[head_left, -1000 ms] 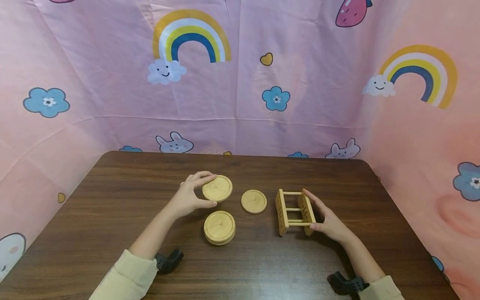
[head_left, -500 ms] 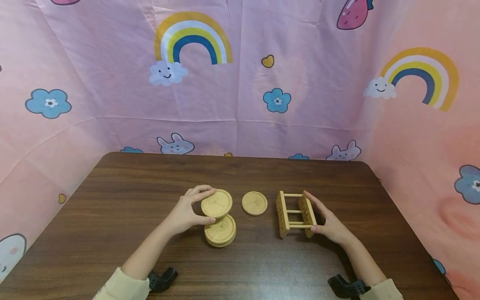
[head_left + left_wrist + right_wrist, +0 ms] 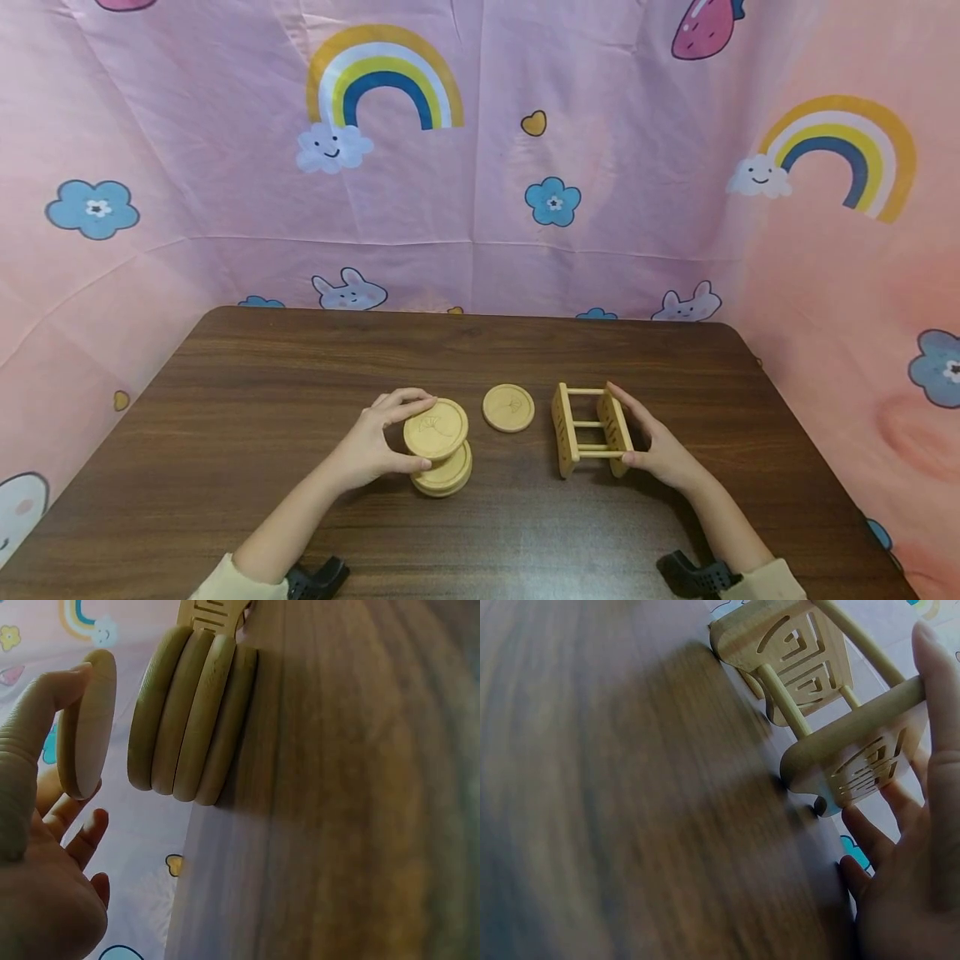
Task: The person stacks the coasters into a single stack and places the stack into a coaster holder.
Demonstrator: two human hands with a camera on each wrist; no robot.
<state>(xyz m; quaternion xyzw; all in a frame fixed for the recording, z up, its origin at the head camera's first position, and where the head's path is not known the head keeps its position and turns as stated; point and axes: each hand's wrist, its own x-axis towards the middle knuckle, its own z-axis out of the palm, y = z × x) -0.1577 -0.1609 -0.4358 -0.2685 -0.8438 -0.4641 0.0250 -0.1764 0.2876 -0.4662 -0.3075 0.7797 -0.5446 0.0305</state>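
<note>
My left hand [image 3: 367, 450] pinches a round wooden coaster [image 3: 436, 427] by its edge, between thumb and fingers. Below it is a stack of several like coasters [image 3: 450, 475]; in the left wrist view a gap separates the held coaster [image 3: 96, 731] from the stack [image 3: 191, 720]. One more coaster [image 3: 508, 408], engraved with a plant, lies alone further right. My right hand [image 3: 663, 450] holds the wooden coaster rack [image 3: 616, 427] by its right side panel. Cut-out slots mark the rack's panels [image 3: 810, 664] in the right wrist view, and nothing is between its rods.
The dark wood table [image 3: 285, 358] is under everything. Behind and beside it hangs a pink patterned cloth [image 3: 480, 183]. A black wrist strap [image 3: 318, 579] is on the left arm, and another black strap [image 3: 697, 575] on the right.
My left hand has moved toward me with its coaster, from behind the stack to over it. My right hand and the rack stay in place.
</note>
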